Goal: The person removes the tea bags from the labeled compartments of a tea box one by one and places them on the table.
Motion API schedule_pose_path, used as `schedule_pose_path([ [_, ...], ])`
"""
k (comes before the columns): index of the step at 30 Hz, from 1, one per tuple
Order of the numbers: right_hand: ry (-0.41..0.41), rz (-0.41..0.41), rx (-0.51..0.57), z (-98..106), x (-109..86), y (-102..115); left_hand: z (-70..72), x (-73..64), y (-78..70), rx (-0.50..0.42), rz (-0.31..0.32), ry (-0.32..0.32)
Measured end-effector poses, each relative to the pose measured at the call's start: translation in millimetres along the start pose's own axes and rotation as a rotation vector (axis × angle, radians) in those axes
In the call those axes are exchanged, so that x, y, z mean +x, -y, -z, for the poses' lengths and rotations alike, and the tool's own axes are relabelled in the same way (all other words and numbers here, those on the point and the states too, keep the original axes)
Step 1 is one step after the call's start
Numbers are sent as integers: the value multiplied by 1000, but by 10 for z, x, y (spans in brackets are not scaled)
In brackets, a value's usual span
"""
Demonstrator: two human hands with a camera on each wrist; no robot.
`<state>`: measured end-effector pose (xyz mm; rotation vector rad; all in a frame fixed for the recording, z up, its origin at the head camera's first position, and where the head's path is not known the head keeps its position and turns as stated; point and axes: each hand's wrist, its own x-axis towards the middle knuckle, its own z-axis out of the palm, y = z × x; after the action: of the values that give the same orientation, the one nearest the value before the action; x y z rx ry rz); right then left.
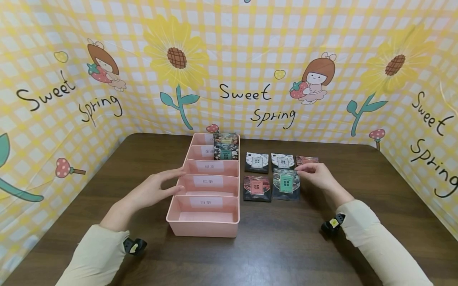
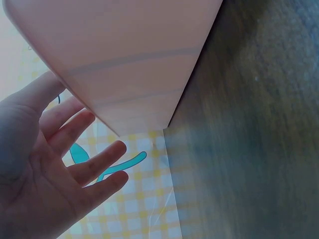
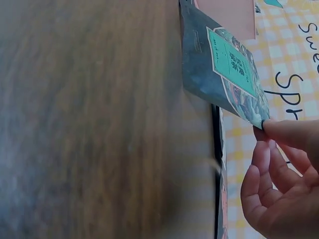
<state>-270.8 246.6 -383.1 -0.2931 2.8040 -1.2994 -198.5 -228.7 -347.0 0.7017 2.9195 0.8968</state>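
My right hand (image 1: 319,177) pinches a corner of a dark tea sachet with a green label (image 1: 286,183). In the right wrist view that sachet (image 3: 198,62) tilts up from the table, its corner between thumb and forefinger. My left hand (image 1: 144,192) is at the left rim of a pink divided box (image 1: 204,229), thumb and forefinger reaching the edge. Seen from the left wrist, the other fingers (image 2: 102,162) spread loosely beside the box wall. Inside the box's far compartments stand a sachet with a dark floral print (image 1: 229,153) and another behind it.
Two white-topped sachets (image 1: 257,162) lie behind the green one. A red-labelled sachet (image 1: 257,188) is to its left, and another red one (image 1: 307,160) lies behind my right fingers. Paper labels mark the box's dividers. A yellow checked cloth (image 1: 236,59) hangs around the brown table (image 1: 279,246).
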Motion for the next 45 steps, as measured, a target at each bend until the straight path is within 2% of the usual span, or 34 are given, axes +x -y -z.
schedule_pose_path([
  [13, 26, -27, -72, -78, 110, -25, 17, -14, -31, -5, -5, -2],
  [34, 67, -61, -138, -94, 152, -53, 6, 0, -16, -5, -1, 7],
  [45, 49, -20, -162, -83, 130, -26, 9, -2, -16, 0, 0, 6],
])
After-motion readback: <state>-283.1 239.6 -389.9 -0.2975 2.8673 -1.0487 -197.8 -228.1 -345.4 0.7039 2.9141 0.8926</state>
